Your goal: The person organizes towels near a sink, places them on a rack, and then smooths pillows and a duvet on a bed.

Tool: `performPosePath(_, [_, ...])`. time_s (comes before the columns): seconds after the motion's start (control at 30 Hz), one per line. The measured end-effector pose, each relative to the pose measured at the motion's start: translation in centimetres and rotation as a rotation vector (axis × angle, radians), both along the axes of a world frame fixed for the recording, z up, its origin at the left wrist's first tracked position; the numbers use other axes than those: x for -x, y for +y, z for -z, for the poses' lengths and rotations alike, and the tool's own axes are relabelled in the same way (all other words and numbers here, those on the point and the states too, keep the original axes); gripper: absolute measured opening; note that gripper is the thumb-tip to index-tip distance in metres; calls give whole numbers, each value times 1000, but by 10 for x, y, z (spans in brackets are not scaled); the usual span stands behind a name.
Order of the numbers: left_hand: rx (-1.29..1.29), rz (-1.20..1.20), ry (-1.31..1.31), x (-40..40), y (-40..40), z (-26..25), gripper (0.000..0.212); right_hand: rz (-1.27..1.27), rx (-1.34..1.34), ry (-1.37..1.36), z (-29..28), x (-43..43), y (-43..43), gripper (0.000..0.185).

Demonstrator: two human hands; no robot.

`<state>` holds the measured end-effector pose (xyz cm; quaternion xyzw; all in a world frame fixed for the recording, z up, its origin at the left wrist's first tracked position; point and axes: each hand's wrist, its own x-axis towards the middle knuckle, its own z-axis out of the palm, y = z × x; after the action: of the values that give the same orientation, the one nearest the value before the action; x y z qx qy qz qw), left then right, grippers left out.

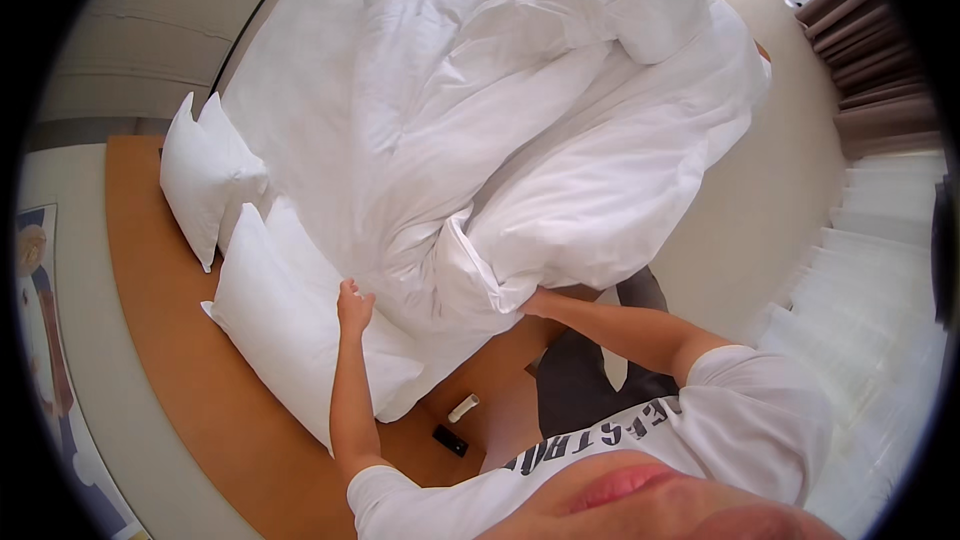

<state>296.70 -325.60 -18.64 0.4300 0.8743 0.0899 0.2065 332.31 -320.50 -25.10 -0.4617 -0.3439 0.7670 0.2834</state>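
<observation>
A rumpled white duvet (570, 202) is spread over the bed, its near corner folded up in a crease. My right hand (534, 303) grips the duvet's near edge, the fingers hidden by the cloth. Over the right part of the nearer white pillow (285, 315), my left hand (354, 306) is raised with thumb and fingers apart and nothing visible in it. Whether it touches the pillow is unclear. Another white pillow (206, 172) leans against the headboard farther along. Between pillows and duvet, a white bottom sheet (300, 142) shows.
The brown wooden headboard (157, 292) runs along the left. Below the pillow, a small black device (450, 440) and a white cylindrical object (463, 408) lie on a brown surface. Brown curtains (870, 52) and white sheers (862, 270) hang at the right, past pale floor (787, 135).
</observation>
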Motion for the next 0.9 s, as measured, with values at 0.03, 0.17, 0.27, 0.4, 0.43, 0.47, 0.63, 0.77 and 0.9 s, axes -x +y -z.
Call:
performPosePath(0.03, [6, 28, -54, -18, 8, 6, 47, -30, 41, -21, 12, 6, -20, 43])
performPosePath(0.17, [-8, 483, -224, -114, 49, 9, 68, -167, 201, -78, 40, 26, -83, 42])
performPosePath(0.27, [272, 482, -199, -172, 61, 33, 90, -311, 306, -117, 56, 16, -104, 41])
performPosePath(0.4, [420, 265, 1, -192, 37, 108, 110, -563, 423, -149, 74, -14, -107, 41])
performPosePath(0.43, [414, 244, -7, -193, 31, 127, 110, -650, 450, -155, 78, -24, -105, 41])
performPosePath(0.47, [321, 123, -101, -197, 23, 145, 106, -739, 474, -162, 82, -35, -99, 41])
performPosePath(0.63, [319, 114, -132, -196, 33, 147, 55, -1277, 452, -30, 90, -90, -7, 41])
performPosePath(0.77, [199, 117, -144, -134, 6, 109, 29, -778, 403, 83, 99, -148, 161, 45])
performPosePath(0.9, [277, 127, -296, -88, -46, 52, 26, 55, 250, -29, 142, -240, 352, 52])
